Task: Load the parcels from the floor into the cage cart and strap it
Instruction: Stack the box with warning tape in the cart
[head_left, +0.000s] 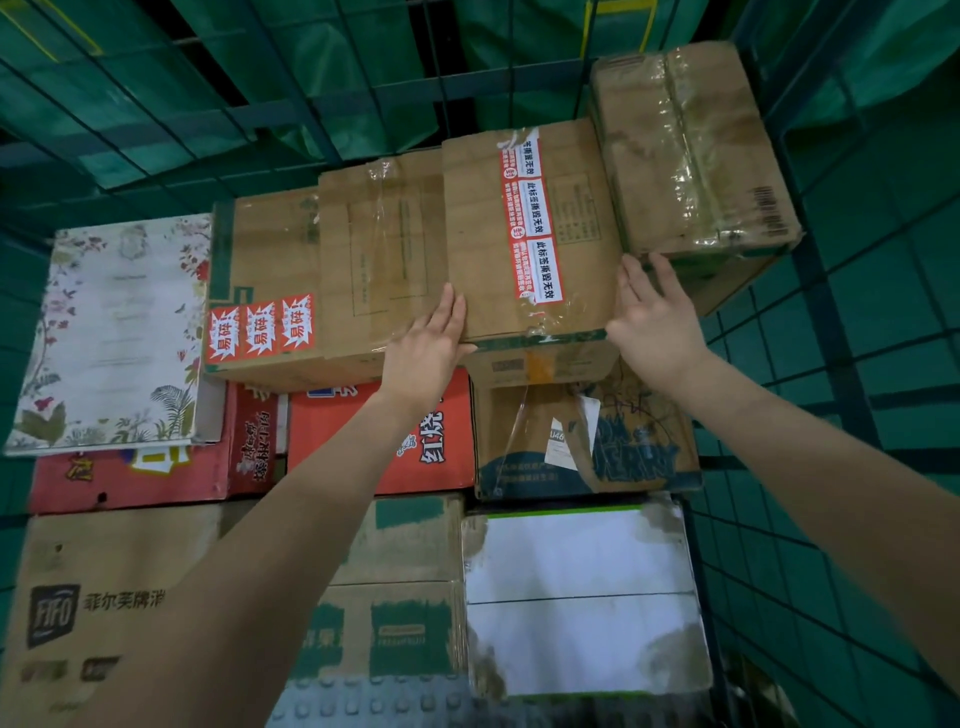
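Observation:
A brown cardboard parcel (488, 234) with a red and white seal strip down its top lies on the stack inside the green wire cage cart (831, 322). My left hand (428, 345) presses flat against its near left corner, fingers straight. On the near right corner rests my right hand (654, 322), fingers straight along the parcel's edge. Neither hand curls round the parcel. A taller taped brown parcel (691, 150) stands just to the right, touching it.
Several more parcels fill the cart: a flower-printed flat box (114, 332) at left, red cartons (337, 431) below, a box with red stickers (265, 291), a white-topped carton (582, 597) near me. Green mesh walls close the back and right side.

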